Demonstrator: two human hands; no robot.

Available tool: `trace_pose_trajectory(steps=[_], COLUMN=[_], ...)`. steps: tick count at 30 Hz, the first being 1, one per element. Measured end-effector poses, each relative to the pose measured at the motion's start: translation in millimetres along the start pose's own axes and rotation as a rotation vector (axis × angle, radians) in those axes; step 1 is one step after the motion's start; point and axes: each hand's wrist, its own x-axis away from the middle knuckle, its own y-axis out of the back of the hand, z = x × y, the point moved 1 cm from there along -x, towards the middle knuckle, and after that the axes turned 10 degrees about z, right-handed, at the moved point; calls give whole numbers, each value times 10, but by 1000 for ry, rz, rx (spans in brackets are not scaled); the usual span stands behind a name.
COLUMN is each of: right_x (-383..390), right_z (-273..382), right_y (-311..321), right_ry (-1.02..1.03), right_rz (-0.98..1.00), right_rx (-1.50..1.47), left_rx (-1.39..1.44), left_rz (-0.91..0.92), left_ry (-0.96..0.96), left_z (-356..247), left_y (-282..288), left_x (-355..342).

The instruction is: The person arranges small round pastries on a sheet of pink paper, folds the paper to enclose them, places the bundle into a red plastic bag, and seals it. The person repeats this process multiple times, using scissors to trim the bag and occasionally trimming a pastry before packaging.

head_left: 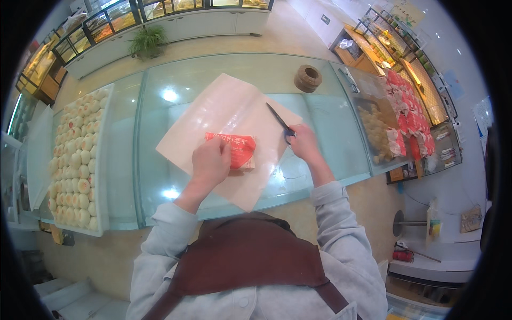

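Note:
A small packet (242, 151) in red-printed paper lies on large pale wrapping sheets (216, 109) spread over the glass counter. My left hand (211, 161) is closed at the packet's left end, its fingers curled down against the red paper. To the right of the packet, my right hand (303, 142) grips a pair of scissors (277, 115) by the handles. The dark blades point away and to the left, over the sheets; they look closed. Past the scissors, a brown roll of twine (308, 79) rests near the counter's far edge.
At the left of the glass counter (160, 154) is a white tray (101, 186) full of round pale buns. To the right sit many red-and-white packets (408, 109) beside a heap of small tan pieces (375, 130). Display cases (176, 21) and a green plant (148, 41) are beyond.

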Motion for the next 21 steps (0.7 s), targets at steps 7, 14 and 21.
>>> trace_pose_trajectory(steps=[7, 14, 21], right_x=[769, 806, 659], right_z=[1254, 1042, 1594], right_y=[-308, -22, -126], right_ry=[564, 278, 554], right_rz=[-172, 82, -163], right_rx=[-60, -159, -377], left_rx=[59, 87, 332], left_rz=[-8, -23, 124], left_ry=[120, 131, 229], left_z=[-93, 20, 193], left_y=[-64, -101, -47], left_x=[-24, -69, -162])
